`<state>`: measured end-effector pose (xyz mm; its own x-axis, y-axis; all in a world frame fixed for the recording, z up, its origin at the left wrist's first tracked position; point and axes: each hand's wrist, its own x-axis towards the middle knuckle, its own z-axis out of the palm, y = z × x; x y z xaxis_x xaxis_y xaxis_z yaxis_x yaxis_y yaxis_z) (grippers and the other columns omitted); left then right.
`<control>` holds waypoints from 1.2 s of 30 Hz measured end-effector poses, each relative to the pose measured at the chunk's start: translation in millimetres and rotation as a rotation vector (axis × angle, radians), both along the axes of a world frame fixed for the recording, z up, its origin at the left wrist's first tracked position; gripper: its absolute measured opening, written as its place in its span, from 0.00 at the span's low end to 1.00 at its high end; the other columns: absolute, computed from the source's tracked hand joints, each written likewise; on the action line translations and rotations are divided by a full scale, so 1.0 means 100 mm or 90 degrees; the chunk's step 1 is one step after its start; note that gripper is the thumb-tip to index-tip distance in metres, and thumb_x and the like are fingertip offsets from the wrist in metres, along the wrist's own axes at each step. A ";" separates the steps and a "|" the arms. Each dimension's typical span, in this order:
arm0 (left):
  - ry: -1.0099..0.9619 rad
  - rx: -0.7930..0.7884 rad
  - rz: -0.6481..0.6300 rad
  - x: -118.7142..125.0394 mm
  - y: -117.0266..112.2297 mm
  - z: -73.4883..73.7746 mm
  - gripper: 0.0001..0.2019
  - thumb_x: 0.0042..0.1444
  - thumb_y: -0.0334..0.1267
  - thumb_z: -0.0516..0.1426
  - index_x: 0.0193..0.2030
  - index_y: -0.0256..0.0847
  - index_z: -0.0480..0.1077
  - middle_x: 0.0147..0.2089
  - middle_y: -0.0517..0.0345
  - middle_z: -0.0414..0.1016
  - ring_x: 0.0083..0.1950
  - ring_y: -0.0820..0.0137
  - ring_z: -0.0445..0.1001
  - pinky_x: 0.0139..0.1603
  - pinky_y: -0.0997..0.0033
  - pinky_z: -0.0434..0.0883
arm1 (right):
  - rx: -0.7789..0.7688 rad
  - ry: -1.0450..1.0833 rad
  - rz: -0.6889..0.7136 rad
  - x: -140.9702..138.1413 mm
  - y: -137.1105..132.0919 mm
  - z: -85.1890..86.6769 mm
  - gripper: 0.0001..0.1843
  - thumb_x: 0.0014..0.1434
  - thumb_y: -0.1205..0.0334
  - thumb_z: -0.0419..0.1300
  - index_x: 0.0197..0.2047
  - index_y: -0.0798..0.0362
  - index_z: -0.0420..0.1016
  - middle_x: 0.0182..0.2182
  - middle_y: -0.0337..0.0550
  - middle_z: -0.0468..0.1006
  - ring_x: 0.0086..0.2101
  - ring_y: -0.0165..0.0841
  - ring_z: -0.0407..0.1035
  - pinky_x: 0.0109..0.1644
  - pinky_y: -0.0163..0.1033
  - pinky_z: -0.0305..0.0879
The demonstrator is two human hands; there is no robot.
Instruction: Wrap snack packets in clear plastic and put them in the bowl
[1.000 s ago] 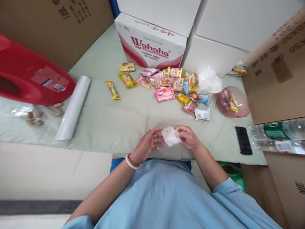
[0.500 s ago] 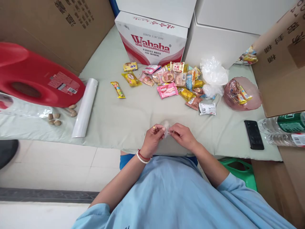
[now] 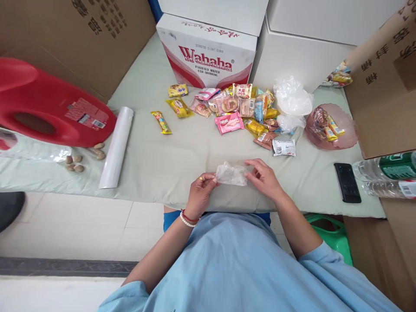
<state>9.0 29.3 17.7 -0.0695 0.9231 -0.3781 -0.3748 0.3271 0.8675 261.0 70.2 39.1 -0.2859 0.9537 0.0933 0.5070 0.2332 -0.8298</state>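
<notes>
Between my hands, above the near edge of the table, a small crumpled clear plastic bag [image 3: 231, 174] is stretched out sideways. My left hand [image 3: 202, 193] pinches its left end between thumb and fingertips; a ring and a bead bracelet show on this side. At the other end, my right hand [image 3: 264, 177] has its fingers apart, with fingertips against or just beside the bag's edge. Farther back lies a heap of wrapped snacks, with a pink Nabati packet [image 3: 229, 123] and a white packet [image 3: 284, 147] at its front.
Crumpled plastic bags [image 3: 292, 97] and a pink bowl [image 3: 349, 128] holding snacks are at right, near a phone [image 3: 347, 183] and water bottles [image 3: 394, 167]. At left are a white roll [image 3: 116, 147], a red jug [image 3: 65, 108] and several nuts [image 3: 78, 167]. A Wahaba-style carton [image 3: 208, 52] stands behind.
The bag was bunched between both hands' fingertips; now it is spread wider. My left hand has moved slightly left, while my right hand has moved right and its fingers have opened.
</notes>
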 end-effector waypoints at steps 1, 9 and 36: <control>0.001 0.004 -0.014 -0.01 -0.01 0.01 0.18 0.46 0.49 0.74 0.34 0.40 0.75 0.49 0.54 0.79 0.47 0.68 0.77 0.51 0.66 0.78 | 0.005 -0.009 0.036 -0.08 0.03 -0.01 0.16 0.65 0.60 0.65 0.56 0.45 0.80 0.47 0.46 0.80 0.32 0.33 0.72 0.40 0.40 0.72; 0.003 -0.135 -0.092 -0.24 0.16 0.23 0.29 0.51 0.65 0.66 0.46 0.42 0.75 0.37 0.55 0.78 0.36 0.66 0.76 0.32 0.69 0.76 | 0.175 -0.042 0.289 -0.50 0.18 0.02 0.15 0.72 0.68 0.55 0.47 0.46 0.84 0.43 0.48 0.82 0.43 0.36 0.76 0.47 0.41 0.75; 0.008 -0.114 0.071 -0.24 0.30 0.16 0.22 0.43 0.49 0.71 0.24 0.41 0.64 0.23 0.68 0.61 0.24 0.78 0.60 0.24 0.77 0.59 | -0.009 0.067 0.144 -0.62 0.22 -0.10 0.09 0.70 0.57 0.60 0.42 0.49 0.82 0.37 0.44 0.81 0.35 0.33 0.73 0.42 0.39 0.70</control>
